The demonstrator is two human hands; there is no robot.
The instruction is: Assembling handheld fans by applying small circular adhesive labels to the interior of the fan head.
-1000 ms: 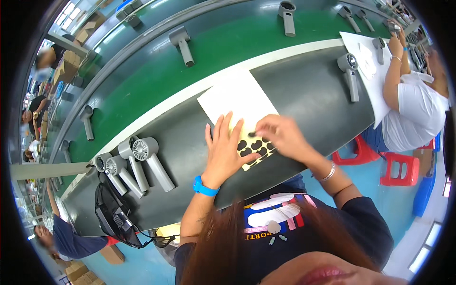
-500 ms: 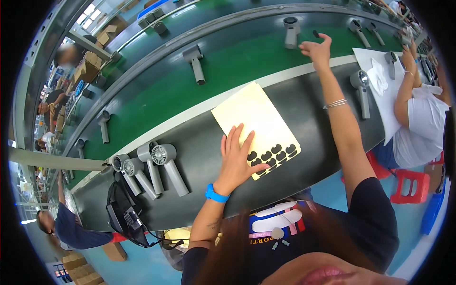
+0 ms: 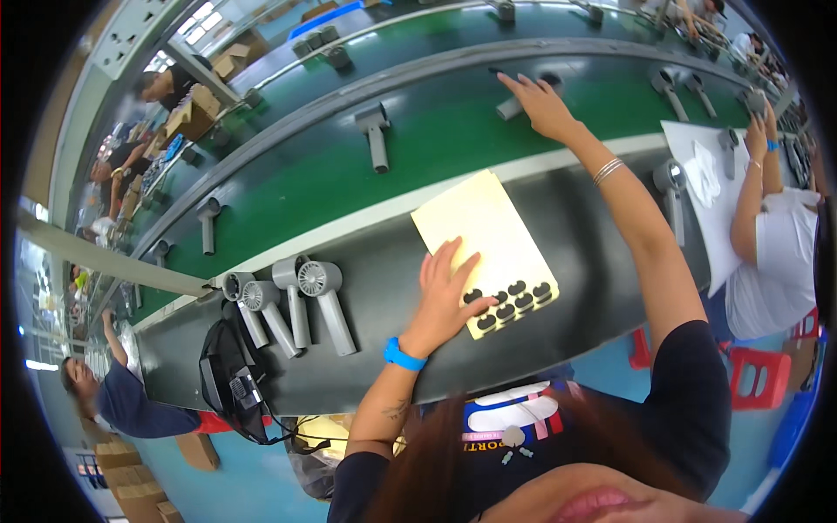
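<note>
Lying beside the left hand: 3 grey handheld fans, 1 sticker sheet.

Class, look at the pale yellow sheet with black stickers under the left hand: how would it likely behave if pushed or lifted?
The yellow sheet looks thin and flat, so it is probably light and floppy when lifted. On the smooth grey bench it would likely slide; the left hand presses on it, perhaps for that reason.
</note>
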